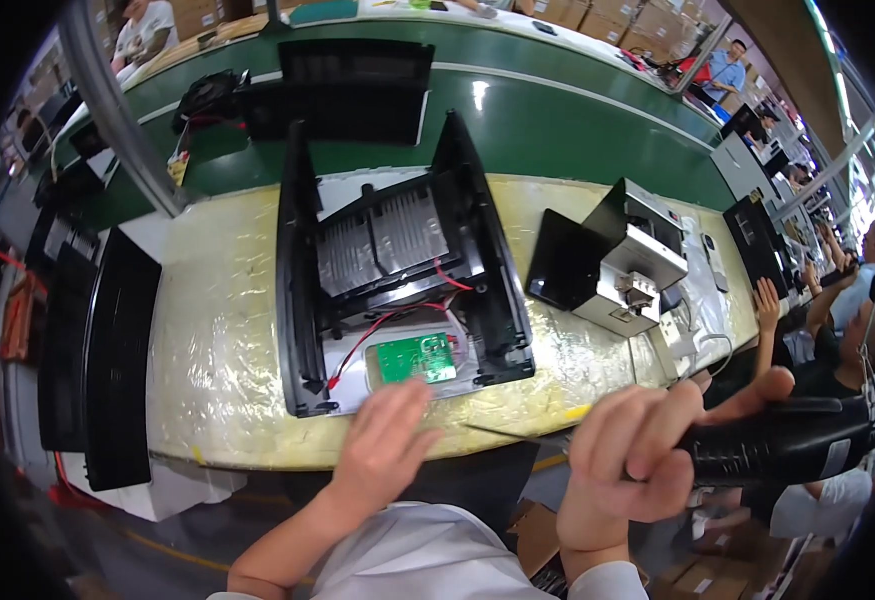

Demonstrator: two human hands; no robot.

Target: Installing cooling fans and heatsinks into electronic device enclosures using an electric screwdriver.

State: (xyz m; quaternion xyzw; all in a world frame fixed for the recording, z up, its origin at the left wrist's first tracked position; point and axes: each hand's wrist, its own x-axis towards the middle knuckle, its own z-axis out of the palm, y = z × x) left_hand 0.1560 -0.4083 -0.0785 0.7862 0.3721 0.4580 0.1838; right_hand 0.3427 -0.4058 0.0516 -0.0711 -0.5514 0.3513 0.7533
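My right hand (629, 455) is closed round a black electric screwdriver (777, 442), held level above the table's near edge. Its long thin bit points left. The fingers of my left hand (387, 440) are stretched out at the near edge of a green circuit board (407, 360); whether they touch it I cannot tell. That board lies in the near part of an opened black housing (502, 270) with two tall side walls. Behind it in the housing is a finned metal heat sink (382, 240). Red wires (367, 345) run beside the board.
Right of the housing stands a metal box-shaped fixture (642, 255) with a black panel (562, 258). Black panels (122, 360) stand at the table's left end. Beyond the plastic-covered table (212, 330) runs a green conveyor (527, 130) carrying black parts. Other people work at the right.
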